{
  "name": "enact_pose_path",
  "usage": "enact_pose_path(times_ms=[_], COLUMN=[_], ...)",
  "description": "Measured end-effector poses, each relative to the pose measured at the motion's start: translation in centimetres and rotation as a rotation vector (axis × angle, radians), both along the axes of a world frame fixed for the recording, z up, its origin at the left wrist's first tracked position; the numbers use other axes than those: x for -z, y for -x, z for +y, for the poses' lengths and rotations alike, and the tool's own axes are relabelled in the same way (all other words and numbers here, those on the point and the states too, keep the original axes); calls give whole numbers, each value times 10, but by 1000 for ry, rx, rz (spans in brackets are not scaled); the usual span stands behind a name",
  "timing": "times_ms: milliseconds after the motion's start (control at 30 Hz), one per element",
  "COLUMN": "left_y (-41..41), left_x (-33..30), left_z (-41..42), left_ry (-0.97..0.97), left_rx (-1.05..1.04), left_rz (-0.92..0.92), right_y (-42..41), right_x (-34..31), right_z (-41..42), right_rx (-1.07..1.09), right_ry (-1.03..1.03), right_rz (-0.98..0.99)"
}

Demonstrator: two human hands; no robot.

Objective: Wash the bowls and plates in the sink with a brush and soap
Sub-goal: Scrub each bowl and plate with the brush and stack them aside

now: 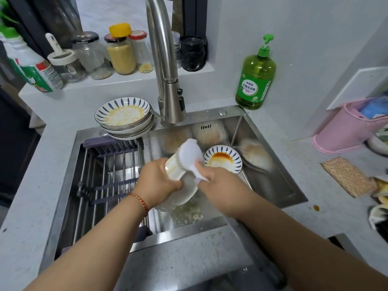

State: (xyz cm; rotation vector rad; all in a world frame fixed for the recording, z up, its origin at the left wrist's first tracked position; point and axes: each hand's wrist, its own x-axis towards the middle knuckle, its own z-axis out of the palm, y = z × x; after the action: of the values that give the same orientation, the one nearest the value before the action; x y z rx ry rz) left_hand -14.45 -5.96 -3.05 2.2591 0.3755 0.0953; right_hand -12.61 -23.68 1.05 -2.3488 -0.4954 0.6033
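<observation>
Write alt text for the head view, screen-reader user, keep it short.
Over a steel sink, the left hand holds a white bowl while the right hand scrubs it with a white brush. A sauce-stained bowl lies in the basin, dirty plates are stacked behind a drying rack, and green dish soap stands by the faucet.

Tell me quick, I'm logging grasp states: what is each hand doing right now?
Left hand: closed, gripping the white bowl over the sink.
Right hand: closed, holding the white brush against that bowl.
</observation>
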Motion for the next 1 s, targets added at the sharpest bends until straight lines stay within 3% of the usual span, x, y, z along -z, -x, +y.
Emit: enact_pose_path(times_ms=[100, 233, 467, 600, 700, 833, 1000], left_y=[4, 11, 7, 4, 7, 10, 8], left_x=[2, -1, -3, 6, 4, 1, 0], left_z=[-2, 2, 4, 5, 7, 15, 16], left_ry=[65, 164, 203, 273, 322, 583, 906], left_rx=[12, -3, -17, -51, -75, -205, -448], left_rz=[-8, -49, -61, -42, -65, -131, -288], right_y=[10, -23, -15, 5, -12, -33, -1], right_x=[-10, -5, -14, -22, -19, -8, 20], right_z=[3, -13, -2, 12, 9, -6, -1], right_rx=[-70, 67, 101, -70, 34, 305, 431], right_ry=[93, 162, -31, 17, 19, -175, -373], right_rz=[-54, 102, 102, 4, 51, 330, 499])
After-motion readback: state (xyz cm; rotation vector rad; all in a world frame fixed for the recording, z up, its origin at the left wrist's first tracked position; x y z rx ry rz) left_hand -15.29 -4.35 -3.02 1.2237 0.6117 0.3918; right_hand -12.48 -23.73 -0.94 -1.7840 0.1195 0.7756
